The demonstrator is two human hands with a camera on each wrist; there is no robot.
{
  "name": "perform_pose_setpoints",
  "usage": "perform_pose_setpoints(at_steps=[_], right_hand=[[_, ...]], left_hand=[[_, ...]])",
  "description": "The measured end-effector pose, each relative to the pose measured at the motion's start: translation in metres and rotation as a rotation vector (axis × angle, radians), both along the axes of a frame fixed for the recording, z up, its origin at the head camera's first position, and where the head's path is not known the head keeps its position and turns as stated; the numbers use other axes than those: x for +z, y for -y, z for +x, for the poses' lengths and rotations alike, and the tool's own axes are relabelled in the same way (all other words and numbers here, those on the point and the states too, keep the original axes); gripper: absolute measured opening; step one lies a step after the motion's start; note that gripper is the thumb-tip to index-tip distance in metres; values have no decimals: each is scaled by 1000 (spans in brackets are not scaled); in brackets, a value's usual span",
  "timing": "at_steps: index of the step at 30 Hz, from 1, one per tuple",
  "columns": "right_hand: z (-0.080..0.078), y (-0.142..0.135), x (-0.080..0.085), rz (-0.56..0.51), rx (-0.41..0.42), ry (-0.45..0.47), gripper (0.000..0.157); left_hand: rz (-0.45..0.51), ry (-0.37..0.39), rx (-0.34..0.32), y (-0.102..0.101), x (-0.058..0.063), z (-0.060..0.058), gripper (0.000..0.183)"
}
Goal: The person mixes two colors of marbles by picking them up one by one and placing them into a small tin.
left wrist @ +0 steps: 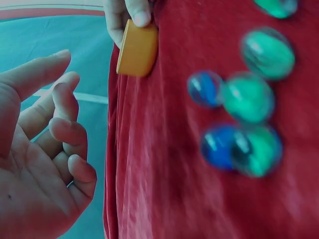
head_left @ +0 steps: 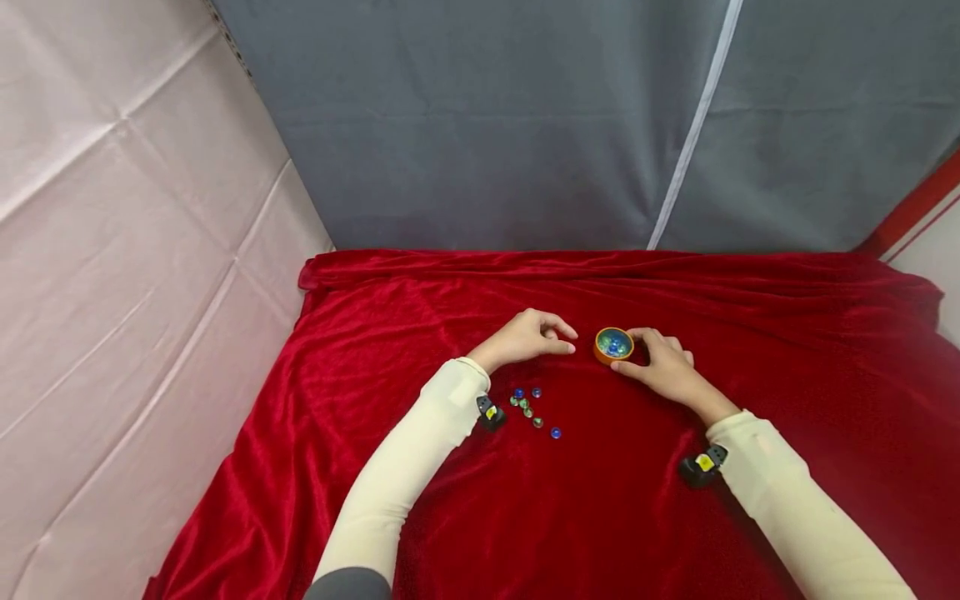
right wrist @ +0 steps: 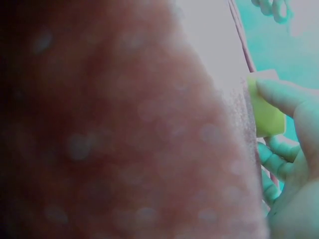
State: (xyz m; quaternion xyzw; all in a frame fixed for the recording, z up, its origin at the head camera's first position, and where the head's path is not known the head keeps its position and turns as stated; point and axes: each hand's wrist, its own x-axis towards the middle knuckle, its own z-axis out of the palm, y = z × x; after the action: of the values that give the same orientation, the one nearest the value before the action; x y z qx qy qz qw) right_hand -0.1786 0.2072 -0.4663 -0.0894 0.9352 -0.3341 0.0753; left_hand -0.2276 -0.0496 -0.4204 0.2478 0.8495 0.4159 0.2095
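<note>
A small round orange container (head_left: 603,357), blue inside, holds several glass marbles (head_left: 615,345). My right hand (head_left: 666,367) grips its side between thumb and fingers, as the right wrist view also shows, where the container (right wrist: 268,117) looks yellow-green. Just left of it, my left hand (head_left: 528,336) hovers with loosely bent fingers and nothing between them. Nearer to me, below the left hand, several loose marbles lie on the cloth, among them a blue marble (head_left: 556,433) and a green marble (head_left: 537,422). The left wrist view shows green marbles (left wrist: 268,54) and blue ones close up.
Red velvet cloth (head_left: 585,517) covers the table, with folds along its far edge. A grey curtain (head_left: 480,125) hangs behind it, and a pale sheet (head_left: 135,275) stands along the left side. Both forearms wear cream sleeves with dark wrist cameras (head_left: 701,467).
</note>
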Motion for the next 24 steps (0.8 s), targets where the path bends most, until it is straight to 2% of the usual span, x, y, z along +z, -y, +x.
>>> perform_pose_setpoints(at_steps=[12, 24], right_hand=[[1, 1, 1, -11, -7, -13, 65], [2, 0, 0, -8, -5, -11, 66]], left_hand=[[-15, 35, 18, 50, -14, 23, 26], [-33, 66, 45, 77, -26, 46, 22]])
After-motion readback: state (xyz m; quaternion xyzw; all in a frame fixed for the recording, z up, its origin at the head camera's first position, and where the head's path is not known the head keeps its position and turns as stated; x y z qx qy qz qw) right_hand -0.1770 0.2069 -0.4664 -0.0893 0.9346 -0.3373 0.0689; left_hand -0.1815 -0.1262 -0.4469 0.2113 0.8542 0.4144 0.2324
